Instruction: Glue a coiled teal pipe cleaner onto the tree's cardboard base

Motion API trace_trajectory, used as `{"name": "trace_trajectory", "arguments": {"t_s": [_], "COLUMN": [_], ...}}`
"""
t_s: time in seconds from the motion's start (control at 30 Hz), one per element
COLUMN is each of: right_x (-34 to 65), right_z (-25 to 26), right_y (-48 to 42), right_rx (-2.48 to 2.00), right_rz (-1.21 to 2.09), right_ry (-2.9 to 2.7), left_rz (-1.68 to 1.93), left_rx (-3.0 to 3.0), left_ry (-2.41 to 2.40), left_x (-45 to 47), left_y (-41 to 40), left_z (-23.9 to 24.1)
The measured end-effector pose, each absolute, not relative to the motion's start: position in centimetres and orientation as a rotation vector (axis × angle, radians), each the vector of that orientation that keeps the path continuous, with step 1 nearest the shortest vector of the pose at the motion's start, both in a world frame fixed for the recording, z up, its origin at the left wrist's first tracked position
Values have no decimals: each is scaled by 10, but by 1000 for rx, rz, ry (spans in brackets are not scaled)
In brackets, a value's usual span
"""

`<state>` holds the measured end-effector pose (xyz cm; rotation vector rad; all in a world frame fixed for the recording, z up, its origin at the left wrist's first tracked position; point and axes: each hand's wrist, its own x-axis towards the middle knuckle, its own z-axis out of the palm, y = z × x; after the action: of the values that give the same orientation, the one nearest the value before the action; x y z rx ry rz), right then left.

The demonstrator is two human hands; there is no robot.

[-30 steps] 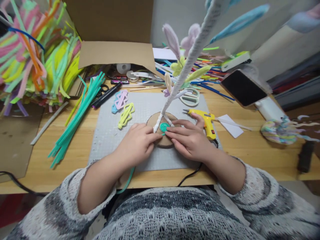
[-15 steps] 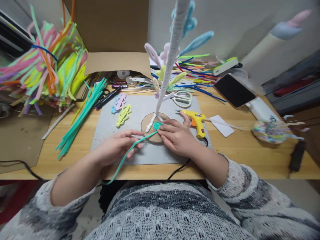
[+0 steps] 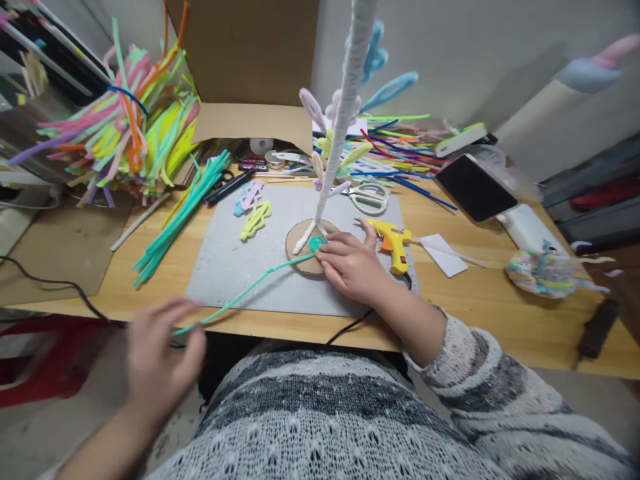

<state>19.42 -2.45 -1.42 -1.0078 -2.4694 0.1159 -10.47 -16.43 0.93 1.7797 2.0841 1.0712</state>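
Left hand (image 3: 160, 353) has pulled back off the desk (image 3: 500, 313), seemingly pinching the teal pipe cleaner (image 3: 250, 290) taut; right hand (image 3: 350, 263), fingers flat, pins its coil (image 3: 316, 243).

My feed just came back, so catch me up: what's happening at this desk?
A person is working a teal pipe cleaner on a grey mat. The right hand rests its fingertips on a small green coil on the cardboard disc at the foot of a white pipe-cleaner tree. From that coil the pipe cleaner stretches straight to the left hand, off the desk at its near edge; blur hides its grip. A yellow glue gun lies beside the right hand.
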Motion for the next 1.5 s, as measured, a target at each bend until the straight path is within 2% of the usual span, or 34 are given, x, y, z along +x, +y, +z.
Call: {"name": "trace_trajectory", "arguments": {"t_s": [0.1, 0.2, 0.33, 0.47, 0.63, 0.93, 1.23, 1.5], "right_x": [193, 193, 193, 193, 193, 192, 192, 192], "right_z": [-16, -17, -18, -18, -17, -13, -14, -17], "right_y": [-24, -24, -24, -23, -24, -26, -25, -26], "right_rx": [-1013, -1000, -1017, -1027, -1009, -1027, -1023, -1023], "right_rz": [118, 118, 96, 84, 115, 113, 127, 129], "right_ry": [-2461, -2447, -2457, -2474, -2466, -2483, -2473, -2461], "left_rz": [833, 992, 1279, 1572, 1684, 1085, 1028, 691], "left_rx": [1286, 613, 78, -44, 147, 710, 1097, 1679], "left_ry": [1422, 1094, 1007, 1072, 1156, 1233, 1434, 1687], "left_x": [-61, -30, -18, -19, -12, -12, -1, 8], "left_y": [-180, -169, -129, -91, -53, -1, 16, 30], "left_z": [-3, -3, 10, 7, -1, 11, -2, 2]}}
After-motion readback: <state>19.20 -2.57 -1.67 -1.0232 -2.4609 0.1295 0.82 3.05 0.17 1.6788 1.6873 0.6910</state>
